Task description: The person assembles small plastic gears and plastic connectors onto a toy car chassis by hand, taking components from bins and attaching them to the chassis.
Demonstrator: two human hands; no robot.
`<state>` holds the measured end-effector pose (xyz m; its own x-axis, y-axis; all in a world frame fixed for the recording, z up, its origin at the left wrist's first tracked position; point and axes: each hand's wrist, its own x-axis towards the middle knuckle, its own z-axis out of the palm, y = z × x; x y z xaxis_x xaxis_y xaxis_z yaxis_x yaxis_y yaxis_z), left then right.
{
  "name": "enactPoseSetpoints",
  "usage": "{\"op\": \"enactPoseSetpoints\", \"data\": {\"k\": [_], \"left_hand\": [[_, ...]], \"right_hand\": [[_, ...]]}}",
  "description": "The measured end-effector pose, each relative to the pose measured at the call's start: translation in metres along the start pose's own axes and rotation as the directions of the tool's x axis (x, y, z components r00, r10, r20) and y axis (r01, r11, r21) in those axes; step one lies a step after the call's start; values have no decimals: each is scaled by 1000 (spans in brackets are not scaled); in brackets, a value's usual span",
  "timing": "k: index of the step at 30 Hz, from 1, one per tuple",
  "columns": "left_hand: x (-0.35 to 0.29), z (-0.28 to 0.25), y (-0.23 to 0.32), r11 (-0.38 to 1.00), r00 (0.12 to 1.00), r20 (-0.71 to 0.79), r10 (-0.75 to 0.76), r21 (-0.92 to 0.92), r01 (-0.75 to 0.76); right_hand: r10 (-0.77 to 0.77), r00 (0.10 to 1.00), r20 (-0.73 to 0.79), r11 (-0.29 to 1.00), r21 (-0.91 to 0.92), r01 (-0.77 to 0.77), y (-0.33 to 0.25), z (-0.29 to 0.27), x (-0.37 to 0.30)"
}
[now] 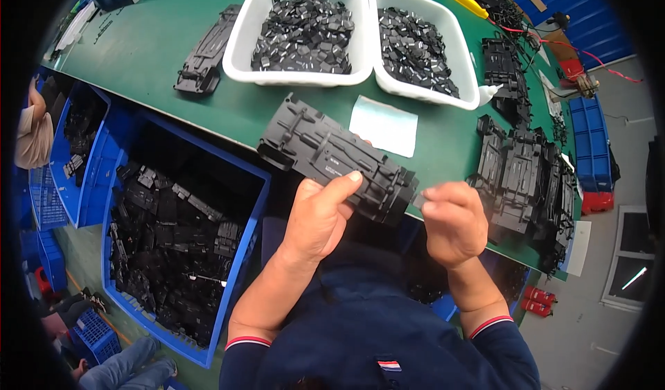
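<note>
My left hand (315,217) grips a black plastic toy-car chassis (332,158), its thumb flat on the upper face and the fingers underneath, mostly hidden. The chassis is tilted over the front edge of the bench. Just off its right end, my right hand (454,224) is closed in a pinch, slightly blurred. Between its fingertips a small dark grey piece (420,199) shows in part. Beyond the chassis stand two white tubs, a left one (239,50) and a right one (471,78), both heaped with small black plastic pieces. A pale sheet of paper (388,128) lies in front of them.
Several similar chassis (516,172) lie at the bench's right, and another chassis (208,50) lies left of the tubs. A blue crate (260,210) full of black parts stands below left. A yellow-handled tool (467,3) and a red cable (575,47) are at the far right.
</note>
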<state>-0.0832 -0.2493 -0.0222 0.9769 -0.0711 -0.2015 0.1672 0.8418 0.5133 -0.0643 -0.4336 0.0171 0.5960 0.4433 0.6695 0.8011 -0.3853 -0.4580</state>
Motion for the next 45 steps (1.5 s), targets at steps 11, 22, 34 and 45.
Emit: {"op": "enactPoseSetpoints", "data": {"k": [11, 22, 34, 45], "left_hand": [[-22, 24, 8, 996, 999, 13, 46, 79, -47], [-23, 23, 9, 982, 998, -47, 36, 185, -26], [-24, 21, 11, 978, 998, -42, 39, 204, -30], [-25, 20, 10, 985, 999, 2, 44, 168, -43]], "right_hand": [[-64, 998, -18, 991, 120, 65, -2, 11, -43], [-39, 997, 59, 995, 97, 33, -3, 11, -42], [-27, 988, 152, 999, 45, 20, -5, 7, -40], [-48, 977, 210, 998, 42, 40, -5, 7, -36]]}}
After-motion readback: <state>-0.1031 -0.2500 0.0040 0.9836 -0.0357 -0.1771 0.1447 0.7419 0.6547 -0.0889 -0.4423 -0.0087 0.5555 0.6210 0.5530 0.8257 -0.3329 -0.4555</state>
